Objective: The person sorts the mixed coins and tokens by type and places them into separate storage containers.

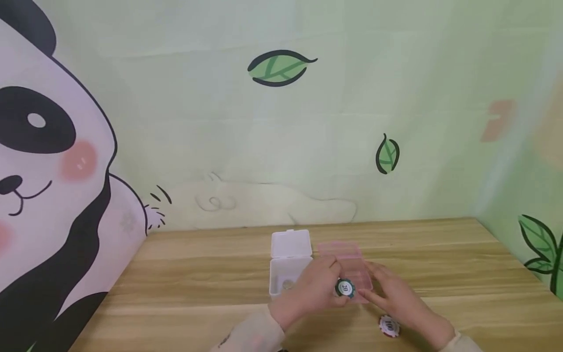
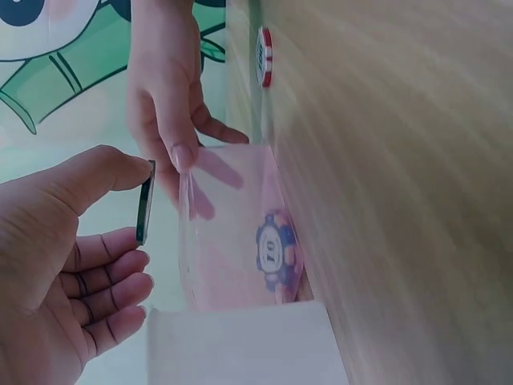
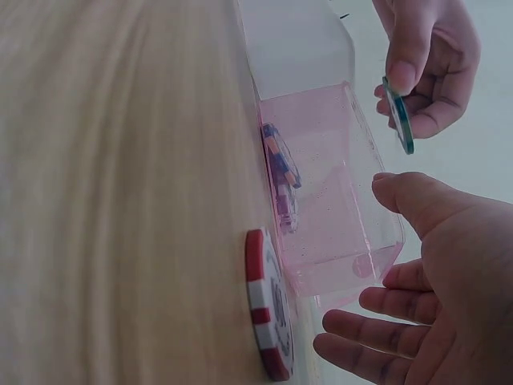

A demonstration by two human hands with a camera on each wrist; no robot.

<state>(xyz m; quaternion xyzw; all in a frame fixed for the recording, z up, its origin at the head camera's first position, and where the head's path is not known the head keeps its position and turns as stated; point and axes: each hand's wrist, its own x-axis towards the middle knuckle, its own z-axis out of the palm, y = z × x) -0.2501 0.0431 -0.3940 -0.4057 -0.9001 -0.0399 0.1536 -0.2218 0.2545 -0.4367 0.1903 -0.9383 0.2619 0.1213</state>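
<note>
Green chip point(image 1: 345, 288): pinched on edge between thumb and fingers of the left hand point(image 1: 310, 292), held over the pink box point(image 1: 352, 274). Right hand point(image 1: 398, 295): fingers relaxed and spread, apparently touching the box's near wall; a blue chip point(image 2: 276, 249) is lodged inside, a red chip point(image 1: 389, 326) is laid on the table point(image 1: 198, 274) beside it.

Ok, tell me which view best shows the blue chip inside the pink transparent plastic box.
The left wrist view: the round blue poker chip faces the camera through the pink transparent plastic box, its number readable. The right wrist view shows it edge-on against the box's floor. In the head view both hands hide it.
</note>
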